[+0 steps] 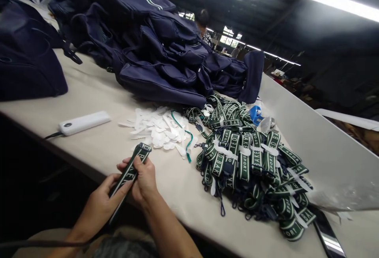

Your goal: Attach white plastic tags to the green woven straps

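Observation:
A green strap with white lettering (pixel 128 174) is held at a slant just past the table's front edge, a dark buckle at its upper end. My left hand (pixel 102 202) pinches its lower part between thumb and fingers. Closer to the buckle, my right hand (pixel 145 179) grips the strap with the thumb on top. Beyond my hands lies a loose pile of white strips (pixel 161 128) with a thin teal ribbon (pixel 188 141) across it. Folded green straps bound with white strips (pixel 244 159) are heaped to the right.
Navy bags (pixel 166 57) are piled along the back, and another navy bag (pixel 29 53) stands at the left. A white corded device (pixel 84 123) lies at left. A dark phone-like object (pixel 327 232) is at lower right, beside a pale panel (pixel 319 151). A person (pixel 205 29) is far behind.

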Available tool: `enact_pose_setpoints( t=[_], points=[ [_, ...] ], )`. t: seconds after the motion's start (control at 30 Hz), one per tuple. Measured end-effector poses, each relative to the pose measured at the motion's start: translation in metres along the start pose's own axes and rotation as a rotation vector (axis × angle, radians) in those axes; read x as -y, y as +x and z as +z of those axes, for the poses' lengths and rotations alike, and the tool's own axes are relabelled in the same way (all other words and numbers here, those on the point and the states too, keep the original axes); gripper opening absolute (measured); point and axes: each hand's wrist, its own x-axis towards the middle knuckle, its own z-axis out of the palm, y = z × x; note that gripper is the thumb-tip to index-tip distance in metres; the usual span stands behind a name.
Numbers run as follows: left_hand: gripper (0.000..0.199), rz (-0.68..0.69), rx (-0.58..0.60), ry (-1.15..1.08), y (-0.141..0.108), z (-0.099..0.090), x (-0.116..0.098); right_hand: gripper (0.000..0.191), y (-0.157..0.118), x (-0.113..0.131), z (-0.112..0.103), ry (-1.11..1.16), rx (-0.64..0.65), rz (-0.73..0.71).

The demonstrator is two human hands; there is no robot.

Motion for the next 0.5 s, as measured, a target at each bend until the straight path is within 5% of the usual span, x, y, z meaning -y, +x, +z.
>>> enact_pose_setpoints(
  t=[0.17, 0.27, 0.4, 0.5],
  points=[
    [0.066, -0.096, 0.129, -0.271, 0.0, 0.015, 0.007, 0.013, 0.016, 0.002, -0.003, 0.098, -0.185, -0.073],
    [0.072, -0.165, 0.111, -0.347, 0.0, 0.017, 0.011, 0.017, 0.025, -0.001, -0.007, -0.033, -0.176, -0.096],
    [0.063, -0.204, -0.037, -0.425, 0.005, -0.004, 0.019, 0.036, 0.044, 0.016, -0.015, -0.517, 0.12, -0.079],
    [0.049, -0.184, -0.16, -0.431, 0.019, -0.032, 0.029, 0.032, 0.073, 0.041, -0.008, -1.234, 0.117, -0.316]
  ],
)
